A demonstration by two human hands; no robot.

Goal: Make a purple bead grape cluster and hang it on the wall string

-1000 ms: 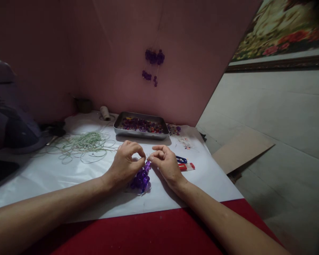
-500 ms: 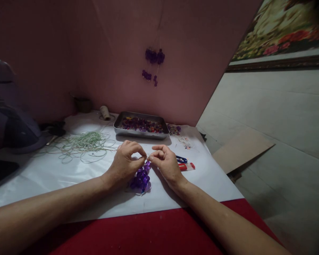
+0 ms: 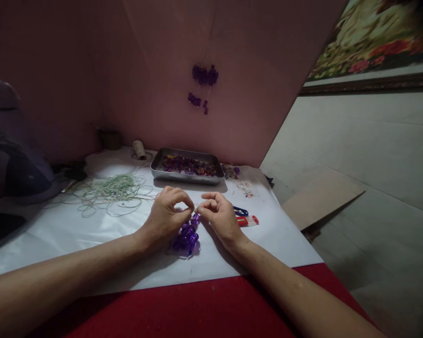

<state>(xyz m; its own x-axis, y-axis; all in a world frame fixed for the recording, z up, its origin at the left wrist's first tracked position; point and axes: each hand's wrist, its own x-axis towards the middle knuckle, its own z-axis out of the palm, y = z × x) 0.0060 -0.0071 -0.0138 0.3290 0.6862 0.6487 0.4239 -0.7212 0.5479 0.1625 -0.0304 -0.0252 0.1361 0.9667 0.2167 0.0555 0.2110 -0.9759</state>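
A cluster of purple beads (image 3: 186, 239) lies on the white table cover, just below my fingers. My left hand (image 3: 171, 209) is closed in a pinch at the top of the cluster, thumb against forefinger. Facing it, my right hand (image 3: 216, 213) pinches too, its fingertips almost touching the left ones. Between them the fine thread coming up from the beads is barely visible. Right of my right hand lie a dark blue tool (image 3: 240, 211), probably thread snips, and a red and clear item (image 3: 247, 221).
Behind my hands stands a metal tray (image 3: 188, 178) of mixed beads. Tangled pale green cord (image 3: 114, 190) lies on the left, with a thread spool (image 3: 138, 149) farther back. Small loose beads (image 3: 245, 188) are scattered at the right. Purple bead pieces (image 3: 205, 75) hang on the pink wall.
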